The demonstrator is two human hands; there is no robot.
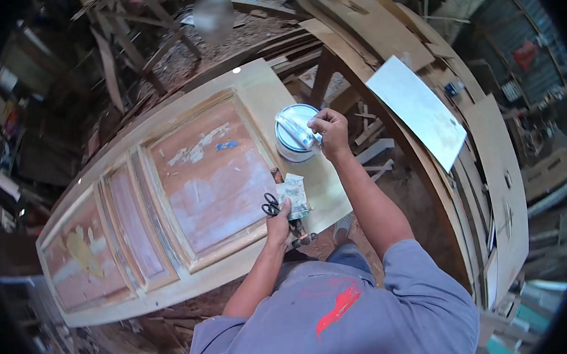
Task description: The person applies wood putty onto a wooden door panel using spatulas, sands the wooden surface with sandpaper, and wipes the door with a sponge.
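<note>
My right hand is closed in a pinch over a paint can, at the end of a whitish, shiny tube-like packet that lies across the can's top. The can stands on the right end of a panelled wooden door. My left hand is closed around the lower edge of a pale, stained flat piece. Beside its thumb are the black looped handles of scissors. A dark tool with orange parts lies partly hidden behind the flat piece and this hand.
Dried filler patches and a small blue scrap lie on the door's recessed panels. To the right, boards lean in a stack, with a white sheet on them. Wood offcuts litter the ground behind the can.
</note>
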